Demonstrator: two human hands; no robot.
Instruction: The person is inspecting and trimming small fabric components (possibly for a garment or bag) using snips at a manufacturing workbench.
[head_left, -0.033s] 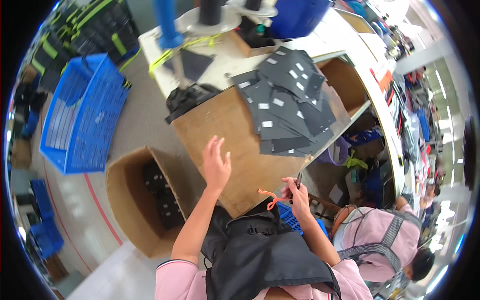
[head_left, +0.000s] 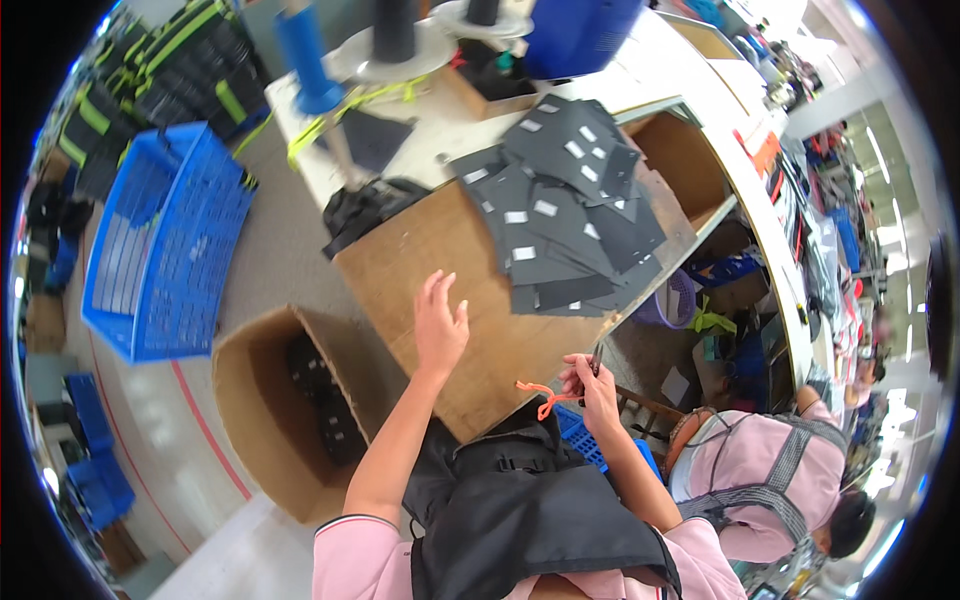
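Observation:
Over the bare part of a brown wooden board (head_left: 400, 262), my left hand (head_left: 441, 335) hovers with its fingers stretched out and nothing in them. My right hand (head_left: 598, 398) is closed, at the board's near right edge, around small dark thread snips (head_left: 597, 358) whose tip points away from me. A knotted orange cord (head_left: 545, 399) hangs from that hand toward the board. Beyond both hands, dark grey flat panels (head_left: 555, 228) with small white labels lie in an overlapping heap on the board's far right part. Neither hand touches the heap.
To the left stand an open cardboard box (head_left: 240, 405) with dark labelled pieces inside and a blue plastic crate (head_left: 165, 250). Thread spools (head_left: 395, 35) and a blue bin (head_left: 585, 35) stand on the white table (head_left: 640, 70). Another person (head_left: 765, 465) sits close on the right.
The view has shifted slightly, so the board and heap sit a little farther left. My left hand is slightly farther right over the board; my right hand keeps its grip.

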